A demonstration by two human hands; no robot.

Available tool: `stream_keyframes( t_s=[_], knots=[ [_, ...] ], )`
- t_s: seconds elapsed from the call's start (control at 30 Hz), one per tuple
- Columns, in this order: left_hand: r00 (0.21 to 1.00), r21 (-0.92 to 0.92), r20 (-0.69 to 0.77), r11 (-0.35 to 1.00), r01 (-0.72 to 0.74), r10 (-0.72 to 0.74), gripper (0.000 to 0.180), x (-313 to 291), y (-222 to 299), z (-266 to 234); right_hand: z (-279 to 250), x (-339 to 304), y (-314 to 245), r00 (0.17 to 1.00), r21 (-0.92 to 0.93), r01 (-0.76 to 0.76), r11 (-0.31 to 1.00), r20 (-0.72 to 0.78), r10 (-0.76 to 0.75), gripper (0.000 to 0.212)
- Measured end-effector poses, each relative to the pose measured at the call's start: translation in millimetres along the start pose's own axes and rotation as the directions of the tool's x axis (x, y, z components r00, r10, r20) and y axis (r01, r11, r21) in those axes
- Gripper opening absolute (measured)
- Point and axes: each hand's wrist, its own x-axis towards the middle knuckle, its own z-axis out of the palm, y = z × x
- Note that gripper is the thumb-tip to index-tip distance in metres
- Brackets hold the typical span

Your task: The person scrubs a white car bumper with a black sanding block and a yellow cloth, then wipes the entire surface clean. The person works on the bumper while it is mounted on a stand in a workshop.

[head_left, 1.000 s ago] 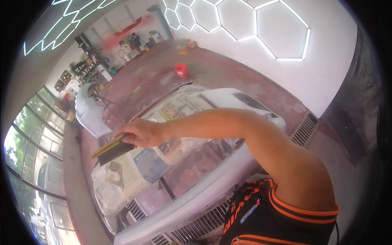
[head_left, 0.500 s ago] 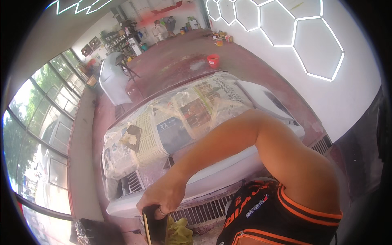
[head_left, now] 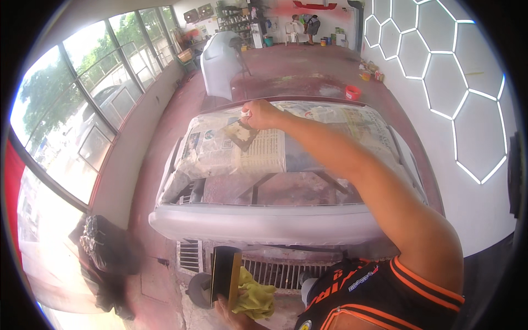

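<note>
My right hand (head_left: 262, 114) reaches over a newspaper-masked car body (head_left: 324, 132), its fingers closed on a small white piece (head_left: 245, 114) that I cannot identify. Just under the hand, a flat brown board (head_left: 240, 134) smeared with whitish paste lies on the newspaper. Low in front of me, my left hand (head_left: 233, 315) is wrapped round the bottom of a long black block (head_left: 224, 275) with a tan edge. A yellow-green cloth (head_left: 254, 294) hangs beside the block, against that hand; how it is held is hidden. A pale panel (head_left: 275, 224) spans the car's near end.
Metal floor grates (head_left: 275, 270) lie below the panel. A dark plastic-wrapped bundle (head_left: 107, 245) stands left by the windows. Farther off are a pale body part (head_left: 219, 66) on a stand, a red bucket (head_left: 352, 92), and another person (head_left: 311, 26) near the back wall.
My right hand has left the black block and moved up and away to the pasted board on the newspaper. The block now stands more upright in my left hand. The whole view has turned.
</note>
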Motion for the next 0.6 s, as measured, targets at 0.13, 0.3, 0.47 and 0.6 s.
stream_keyframes(
  t_s=[0.13,0.3,0.47,0.6],
  knots=[
    [0.998,0.009,-0.036,0.998,0.056,-0.056,0.051,-15,-12,-3,27,12,22,0.983,-0.239,-0.163,0.957,0.045,0.178,0.083],
    [0.996,-0.014,-0.018,0.996,0.092,-0.092,0.045,-25,-1,-5,34,35,19,0.926,-0.215,-0.296,0.931,0.175,0.334,0.105],
    [0.987,0.602,0.156,0.79,-0.12,0.031,0.04,-16,-39,-41,31,33,36,0.961,0.298,-0.275,0.914,0.072,0.266,0.069],
    [0.991,0.369,0.059,0.925,0.087,-0.116,0.037,-16,-21,-12,9,11,22,0.923,0.735,-0.371,0.568,0.222,0.315,0.039]
  ],
)
